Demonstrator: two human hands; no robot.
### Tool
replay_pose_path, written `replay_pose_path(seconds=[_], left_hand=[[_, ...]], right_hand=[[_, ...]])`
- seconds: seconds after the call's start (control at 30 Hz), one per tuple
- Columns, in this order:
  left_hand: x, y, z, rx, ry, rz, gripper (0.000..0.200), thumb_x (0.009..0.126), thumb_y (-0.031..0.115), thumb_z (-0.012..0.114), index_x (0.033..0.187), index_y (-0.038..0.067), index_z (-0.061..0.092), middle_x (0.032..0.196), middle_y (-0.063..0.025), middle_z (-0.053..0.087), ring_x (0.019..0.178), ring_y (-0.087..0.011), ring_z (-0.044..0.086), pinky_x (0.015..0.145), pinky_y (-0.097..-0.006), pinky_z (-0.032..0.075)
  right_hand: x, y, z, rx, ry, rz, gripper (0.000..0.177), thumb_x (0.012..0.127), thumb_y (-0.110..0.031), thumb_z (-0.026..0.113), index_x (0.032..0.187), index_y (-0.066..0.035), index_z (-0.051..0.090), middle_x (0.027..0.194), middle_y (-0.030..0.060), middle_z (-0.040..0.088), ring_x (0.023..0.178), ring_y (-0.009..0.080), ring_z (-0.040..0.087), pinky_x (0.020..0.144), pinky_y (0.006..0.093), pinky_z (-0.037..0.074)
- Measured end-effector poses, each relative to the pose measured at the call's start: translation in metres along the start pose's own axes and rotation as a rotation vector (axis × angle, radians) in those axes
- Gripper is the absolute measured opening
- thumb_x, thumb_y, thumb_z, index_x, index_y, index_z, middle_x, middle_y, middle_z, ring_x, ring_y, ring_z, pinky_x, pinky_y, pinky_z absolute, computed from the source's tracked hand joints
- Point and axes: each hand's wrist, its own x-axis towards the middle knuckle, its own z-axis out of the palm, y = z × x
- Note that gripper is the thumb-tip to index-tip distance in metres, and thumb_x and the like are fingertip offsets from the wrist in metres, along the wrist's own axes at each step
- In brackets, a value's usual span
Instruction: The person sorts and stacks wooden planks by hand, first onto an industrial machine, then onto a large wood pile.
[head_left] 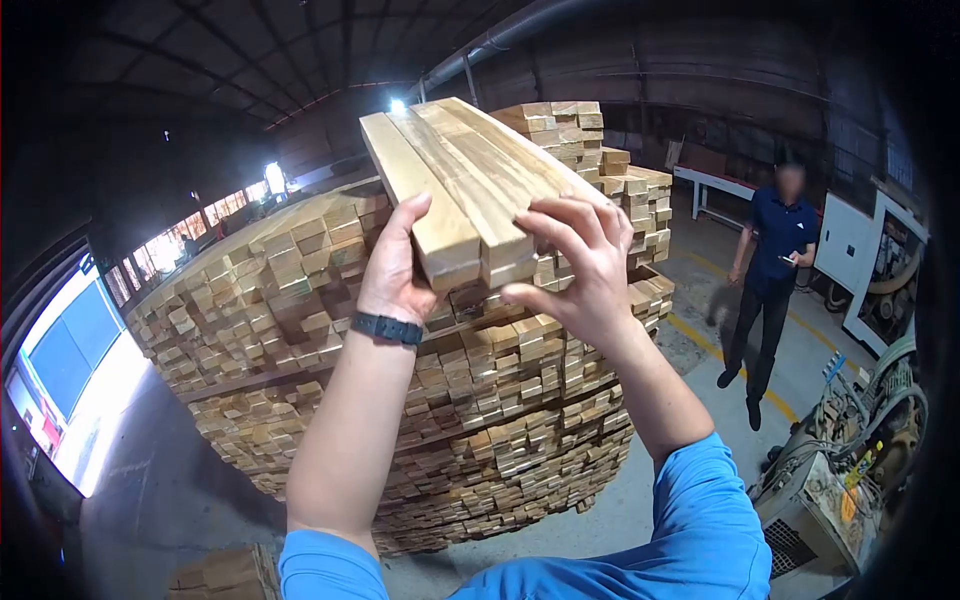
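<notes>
Several short wooden planks (460, 170) lie side by side in my grip, their near ends facing me above the front of a tall stack of cut wood (470, 410). My left hand (395, 265) grips the left plank near its end, thumb up along the side and the other fingers hidden beneath. From the right, my right hand (590, 260) is closed over the planks, with fingertips on the top face and the thumb low by the end. A dark band (387, 328) circles my left wrist.
More wood is piled higher behind the planks (565, 125). On the right, a person (785, 250) in dark clothes stands on the floor holding a small object. Nearby are a machine with hoses (850, 450) and a white cabinet (845, 235). A bright doorway (80, 350) opens at left.
</notes>
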Motion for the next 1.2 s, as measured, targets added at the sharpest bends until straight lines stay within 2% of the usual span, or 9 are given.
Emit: replay_pose_path(seconds=[0.13, 0.3, 0.43, 0.57, 0.63, 0.77, 0.87, 1.07, 1.2], left_hand=[[-0.011, -0.010, -0.004, 0.062, 0.089, -0.003, 0.063, 0.094, 0.026, 0.067, 0.146, 0.001, 0.044, 0.136, -0.0173, 0.060, 0.122, -0.0304, 0.064, 0.104, -0.0475, 0.055], [-0.016, -0.032, -0.014, 0.037, 0.017, 0.007, 0.070, 0.093, 0.029, 0.067, 0.148, -0.003, 0.038, 0.139, -0.0201, 0.057, 0.124, -0.0317, 0.062, 0.107, -0.0446, 0.053], [-0.034, -0.047, -0.032, 0.135, -0.008, 0.011, 0.073, 0.094, 0.034, 0.064, 0.149, -0.006, 0.038, 0.137, -0.0209, 0.058, 0.125, -0.0315, 0.062, 0.107, -0.0443, 0.052], [-0.066, -0.053, -0.047, 0.237, 0.089, -0.049, 0.063, 0.093, 0.033, 0.064, 0.140, -0.007, 0.050, 0.127, -0.0186, 0.066, 0.115, -0.0267, 0.068, 0.098, -0.0402, 0.058], [-0.082, -0.053, -0.060, 0.324, 0.123, -0.049, 0.063, 0.092, 0.032, 0.066, 0.138, -0.008, 0.051, 0.125, -0.0177, 0.067, 0.113, -0.0247, 0.069, 0.096, -0.0392, 0.058], [-0.147, -0.046, -0.044, 0.414, 0.434, 0.011, 0.067, 0.087, 0.028, 0.075, 0.140, -0.005, 0.049, 0.128, -0.0120, 0.064, 0.115, -0.0174, 0.063, 0.100, -0.0323, 0.051], [-0.202, -0.019, -0.027, 0.434, 0.195, 0.163, 0.085, 0.086, 0.027, 0.074, 0.155, -0.001, 0.033, 0.146, -0.0114, 0.052, 0.133, -0.0194, 0.050, 0.113, -0.0342, 0.038], [-0.357, 0.025, -0.008, 0.694, 0.407, 0.372, 0.101, 0.082, 0.034, 0.079, 0.157, -0.004, 0.023, 0.153, -0.0178, 0.041, 0.145, -0.0264, 0.036, 0.121, -0.0418, 0.027], [-0.485, 0.040, 0.031, 0.801, 0.687, 0.499, 0.103, 0.084, 0.036, 0.081, 0.157, -0.004, 0.022, 0.153, -0.0171, 0.040, 0.145, -0.0257, 0.035, 0.121, -0.0396, 0.026]], right_hand=[[-0.006, 0.051, -0.004, 0.631, 0.143, 0.610, 0.057, 0.089, -0.031, 0.079, 0.139, -0.013, 0.058, 0.132, 0.0127, 0.054, 0.120, 0.0241, 0.054, 0.099, 0.0379, 0.051], [-0.008, 0.107, 0.002, 1.592, -0.347, 0.969, 0.079, 0.087, -0.021, 0.077, 0.152, 0.004, 0.040, 0.132, 0.0154, 0.063, 0.115, 0.0183, 0.065, 0.094, 0.0348, 0.057], [-0.031, 0.115, 0.016, 1.743, -0.545, 0.958, 0.073, 0.082, -0.016, 0.076, 0.145, 0.008, 0.046, 0.131, 0.0175, 0.063, 0.116, 0.0213, 0.065, 0.099, 0.0368, 0.057], [-0.072, 0.101, 0.039, 1.483, -0.534, 1.235, 0.087, 0.077, -0.039, 0.078, 0.145, 0.006, 0.048, 0.142, 0.0233, 0.054, 0.134, 0.0343, 0.051, 0.110, 0.0565, 0.041], [-0.075, 0.046, 0.015, 1.303, -0.336, 1.371, 0.083, 0.077, -0.039, 0.078, 0.143, 0.003, 0.050, 0.139, 0.0199, 0.056, 0.130, 0.0318, 0.053, 0.111, 0.0514, 0.039], [-0.121, 0.011, 0.017, 1.555, -0.353, 1.302, 0.080, 0.080, -0.035, 0.074, 0.145, 0.004, 0.046, 0.133, 0.0189, 0.060, 0.121, 0.0298, 0.061, 0.102, 0.0410, 0.050], [-0.140, -0.041, 0.016, 1.546, -0.246, 1.259, 0.080, 0.081, -0.039, 0.070, 0.145, 0.004, 0.046, 0.133, 0.0190, 0.061, 0.121, 0.0302, 0.061, 0.102, 0.0424, 0.050], [-0.162, -0.152, 0.040, 1.904, -0.355, 1.242, 0.096, 0.074, -0.042, 0.076, 0.149, 0.004, 0.037, 0.135, 0.0189, 0.057, 0.122, 0.0314, 0.059, 0.103, 0.0442, 0.048], [-0.183, -0.247, 0.077, 2.278, -0.744, 1.163, 0.096, 0.074, -0.037, 0.079, 0.150, 0.004, 0.036, 0.135, 0.0187, 0.057, 0.120, 0.0317, 0.060, 0.103, 0.0434, 0.050]])
